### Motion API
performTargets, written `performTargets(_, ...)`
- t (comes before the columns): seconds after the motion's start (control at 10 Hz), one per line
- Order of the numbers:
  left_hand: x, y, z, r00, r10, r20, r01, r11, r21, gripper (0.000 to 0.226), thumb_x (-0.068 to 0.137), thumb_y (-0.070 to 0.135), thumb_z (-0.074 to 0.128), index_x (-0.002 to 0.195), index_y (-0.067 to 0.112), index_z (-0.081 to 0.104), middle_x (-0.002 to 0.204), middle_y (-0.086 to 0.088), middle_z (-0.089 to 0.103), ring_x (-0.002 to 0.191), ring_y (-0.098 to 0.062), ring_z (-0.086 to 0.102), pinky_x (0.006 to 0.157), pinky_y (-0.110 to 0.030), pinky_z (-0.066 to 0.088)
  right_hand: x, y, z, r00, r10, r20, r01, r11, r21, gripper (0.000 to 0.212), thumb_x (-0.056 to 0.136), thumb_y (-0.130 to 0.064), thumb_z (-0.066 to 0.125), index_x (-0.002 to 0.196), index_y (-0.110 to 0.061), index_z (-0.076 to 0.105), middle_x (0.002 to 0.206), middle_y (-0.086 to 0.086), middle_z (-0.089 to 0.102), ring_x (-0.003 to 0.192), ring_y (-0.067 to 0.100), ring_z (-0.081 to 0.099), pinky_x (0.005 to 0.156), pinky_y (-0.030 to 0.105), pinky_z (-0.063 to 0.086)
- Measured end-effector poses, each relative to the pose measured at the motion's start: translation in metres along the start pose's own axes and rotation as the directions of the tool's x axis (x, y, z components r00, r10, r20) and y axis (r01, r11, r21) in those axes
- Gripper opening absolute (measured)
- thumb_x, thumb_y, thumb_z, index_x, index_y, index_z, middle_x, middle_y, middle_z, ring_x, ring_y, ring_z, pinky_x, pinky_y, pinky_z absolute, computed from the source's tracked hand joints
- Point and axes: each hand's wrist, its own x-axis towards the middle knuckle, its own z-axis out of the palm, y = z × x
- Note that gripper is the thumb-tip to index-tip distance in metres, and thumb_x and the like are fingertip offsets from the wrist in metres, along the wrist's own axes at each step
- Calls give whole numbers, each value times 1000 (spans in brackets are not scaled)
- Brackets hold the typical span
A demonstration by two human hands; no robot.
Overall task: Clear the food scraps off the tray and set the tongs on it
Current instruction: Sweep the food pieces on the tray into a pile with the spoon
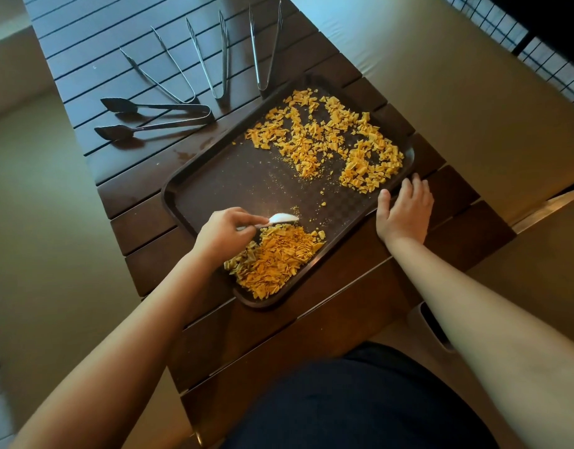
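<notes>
step: scraping scraps — not done | left hand (pixel 225 233) grips white spoon (pixel 281 218), pile (pixel 274 257) beside it | right hand (pixel 404 209) flat on tray (pixel 214 179) edge | tongs (pixel 195 76) beyond hands, four maybe | next: sweep far scraps (pixel 337 137) in

dark slatted wooden table (pixel 214 335), beige floor (pixel 52 205), black wire grid (pixel 538 43) at upper right
</notes>
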Motion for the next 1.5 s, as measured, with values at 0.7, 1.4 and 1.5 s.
performTargets(0.7, 63, 57, 19, 982, 156, 109, -172, 971, 166, 34, 94, 13, 47, 120, 29, 62, 107, -1, 56, 89, -13, 51, 73, -26, 45, 0, 0, 0, 1000, 7, 9, -7, 1000, -12, 72, 90, -51, 20, 140, -2, 38, 151, 16, 29, 143, 30, 18, 116, 42, 12)
performTargets(1.4, 26, 9, -4, 999, -17, 34, 17, 1000, -22, 26, 93, 16, 52, 112, 27, 67, 101, 1, 57, 72, -7, 49, 56, -16, 38, 1, 1, 1, 1000, -6, -1, 6, 1000, 14, 70, 90, -50, 23, 139, -1, 39, 151, 16, 30, 142, 31, 19, 115, 43, 12)
performTargets(1.5, 24, 7, -6, 995, 0, 100, -4, 999, 45, 26, 93, 17, 53, 113, 28, 66, 96, 4, 55, 74, -6, 50, 59, -14, 37, 0, 1, 1, 1000, -6, 1, 6, 1000, 8, 71, 90, -50, 23, 139, -1, 39, 151, 16, 30, 142, 31, 19, 115, 43, 12)
